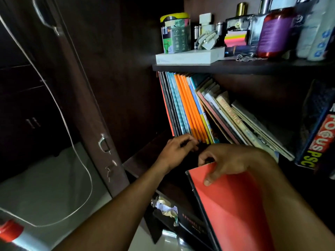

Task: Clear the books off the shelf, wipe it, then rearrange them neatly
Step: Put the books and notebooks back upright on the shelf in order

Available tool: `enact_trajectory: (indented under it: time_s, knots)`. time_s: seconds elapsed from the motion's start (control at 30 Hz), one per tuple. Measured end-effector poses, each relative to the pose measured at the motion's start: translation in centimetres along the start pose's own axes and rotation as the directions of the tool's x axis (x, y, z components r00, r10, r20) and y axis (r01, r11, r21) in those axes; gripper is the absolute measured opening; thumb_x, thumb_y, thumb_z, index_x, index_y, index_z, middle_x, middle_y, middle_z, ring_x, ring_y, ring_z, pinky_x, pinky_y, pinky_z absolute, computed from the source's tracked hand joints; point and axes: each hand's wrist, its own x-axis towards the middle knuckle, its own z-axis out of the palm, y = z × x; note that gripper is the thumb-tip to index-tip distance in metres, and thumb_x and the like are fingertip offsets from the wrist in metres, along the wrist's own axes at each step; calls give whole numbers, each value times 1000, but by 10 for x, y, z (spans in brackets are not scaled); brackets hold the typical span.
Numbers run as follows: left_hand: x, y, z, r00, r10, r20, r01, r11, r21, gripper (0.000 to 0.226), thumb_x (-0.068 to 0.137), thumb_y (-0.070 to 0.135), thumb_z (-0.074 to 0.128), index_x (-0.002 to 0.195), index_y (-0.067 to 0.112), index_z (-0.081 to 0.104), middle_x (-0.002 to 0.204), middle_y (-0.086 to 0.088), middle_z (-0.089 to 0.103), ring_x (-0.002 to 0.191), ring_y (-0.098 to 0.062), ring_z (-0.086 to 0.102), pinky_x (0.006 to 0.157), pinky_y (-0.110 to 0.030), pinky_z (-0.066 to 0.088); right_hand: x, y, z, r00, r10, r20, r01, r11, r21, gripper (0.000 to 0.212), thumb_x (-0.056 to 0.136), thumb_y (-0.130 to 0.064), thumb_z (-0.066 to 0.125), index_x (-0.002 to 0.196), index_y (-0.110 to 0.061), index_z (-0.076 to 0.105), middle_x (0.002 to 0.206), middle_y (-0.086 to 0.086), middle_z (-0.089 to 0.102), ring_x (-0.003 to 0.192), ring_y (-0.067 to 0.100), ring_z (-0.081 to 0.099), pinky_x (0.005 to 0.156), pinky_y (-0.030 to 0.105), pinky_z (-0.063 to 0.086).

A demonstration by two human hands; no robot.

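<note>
At shelf (145, 156) edge, hands: left hand (174, 151) fingers curled on upright books (190, 109); right hand (224, 160) pinching red notebook (232, 205).

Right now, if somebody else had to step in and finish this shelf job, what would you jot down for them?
Left hand: fingers curled at the bottom edges of the upright orange notebooks, grip unclear.
Right hand: pinches the red book by its top edge, held off the shelf.
The other books still lean in a row on the book shelf; a thick Focus PSC book stands to the right.
Done: one book out.
Left: remove the rest, wipe, rearrange.
</note>
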Motion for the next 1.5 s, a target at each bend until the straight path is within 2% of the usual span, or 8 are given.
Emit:
enact_trajectory:
  time_s: [0.2,0.33,0.5,0.7,0.97,1.13,1.33,1.5]
  knots:
    - [-11,17,-6,987,-153,45,158,975,-154,56,90,80,38,96,41,78,107,12,75,109,-1,66,103,-25,45,-12,15,-19,898,11,-440,47,991,122,26,72,-35,88,88,-29,68,84,-8,72,78,11,69,75,36,57]
    - [-12,13,-10,964,-265,15,244,864,-440,75,52,103,53,79,38,80,88,2,75,94,-21,67,97,-40,49,-9,-9,-32,508,-53,-860,69,997,-21,31,76,-34,85,96,-27,63,97,-13,60,85,7,56,78,26,44]
    - [-13,5,-23,983,-169,71,173,732,-659,73,51,87,77,95,28,83,99,-9,75,94,-26,68,93,-48,52,1,-17,-6,107,-213,-971,-120,967,-225,33,85,-40,75,111,-23,65,112,-1,56,98,23,48,87,40,32]
    - [-17,14,-28,955,-110,275,264,739,-620,22,79,17,71,94,26,82,89,0,76,74,-15,72,69,-28,59,20,11,14,63,-144,-988,-174,973,-153,42,84,-45,70,116,-18,64,113,5,56,105,29,50,89,42,32]
    - [-51,28,-40,986,-161,51,153,725,-671,22,88,23,67,106,23,79,99,-8,75,80,-17,70,75,-31,58,25,-9,32,-79,-336,-938,-21,942,-336,23,85,-16,71,106,-7,69,110,12,64,102,34,58,94,44,39]
    - [-68,37,-72,864,-148,-482,-173,810,-560,26,99,25,56,120,21,70,119,-3,75,108,-20,71,90,-33,58,38,-7,38,67,-348,-935,30,938,-347,30,88,-23,67,116,-13,68,113,3,63,102,27,59,90,46,47]
    - [-68,12,-47,817,-178,-548,-32,936,-351,28,87,34,78,113,31,70,109,7,77,102,-6,72,89,-22,55,59,17,59,771,-101,-629,53,994,-94,71,96,-52,59,157,-37,26,158,-19,28,144,0,26,117,24,29]
    - [-56,-5,-51,711,-330,-621,139,931,-336,17,96,40,66,112,35,67,102,20,74,95,3,70,89,-23,54,68,25,63,848,-78,-525,-6,988,-157,70,99,-59,48,159,-35,22,163,-17,24,150,2,20,123,29,19]
